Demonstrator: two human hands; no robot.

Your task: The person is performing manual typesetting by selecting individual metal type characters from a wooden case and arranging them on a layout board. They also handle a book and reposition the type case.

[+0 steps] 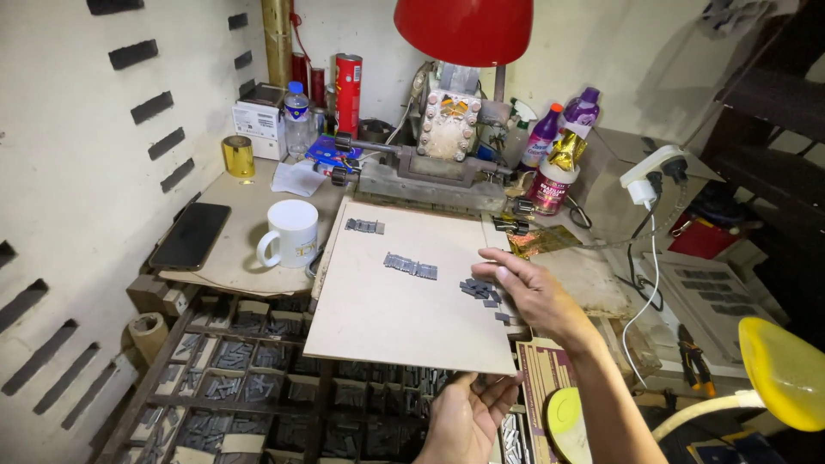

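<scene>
The red lamp [464, 30] overhead lights the board [404, 292] brightly; corners fall dim, edges bend slightly, everything sharp.
</scene>
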